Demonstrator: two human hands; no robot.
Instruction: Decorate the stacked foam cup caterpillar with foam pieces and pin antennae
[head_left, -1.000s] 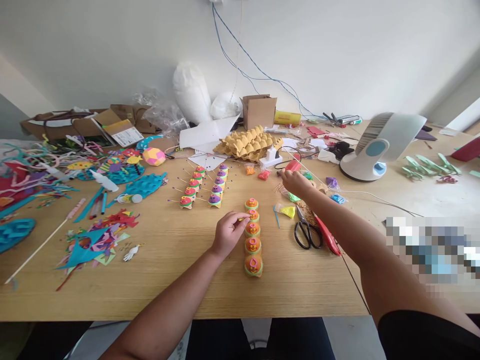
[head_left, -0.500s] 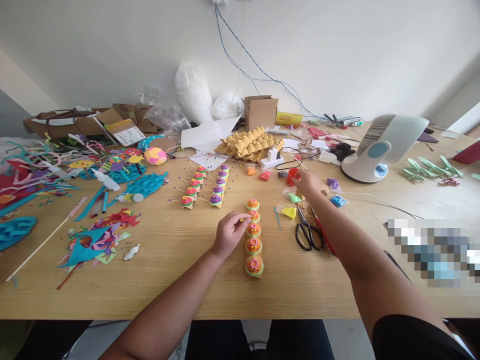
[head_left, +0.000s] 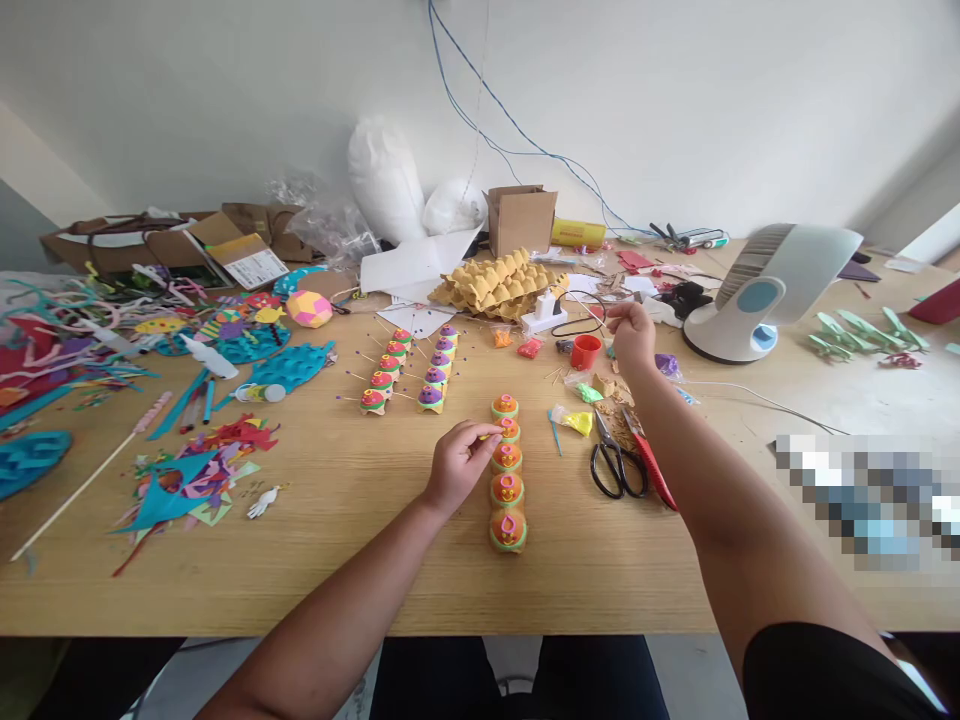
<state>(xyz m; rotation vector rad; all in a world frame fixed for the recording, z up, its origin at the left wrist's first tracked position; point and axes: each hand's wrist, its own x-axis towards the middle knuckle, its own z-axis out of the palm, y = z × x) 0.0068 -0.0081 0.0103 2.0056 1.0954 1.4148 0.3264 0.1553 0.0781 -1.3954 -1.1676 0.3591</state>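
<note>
Five orange domes form one strip (head_left: 508,492), set lengthwise on the table (head_left: 420,585). Left hand (head_left: 459,465): thumb and forefinger meet at the left edge of the second dome from the far end; whether they grasp anything cannot be told. Right hand (head_left: 634,335): fingers bent, just beside the red cup (head_left: 585,353); its grasp cannot be determined. Black-handled scissors (head_left: 617,452) lie right of the strip.

White-and-blue fan (head_left: 772,290) at right, cardboard box (head_left: 521,224), bulging white bag (head_left: 385,180), pink-and-yellow ball (head_left: 309,309)
</note>
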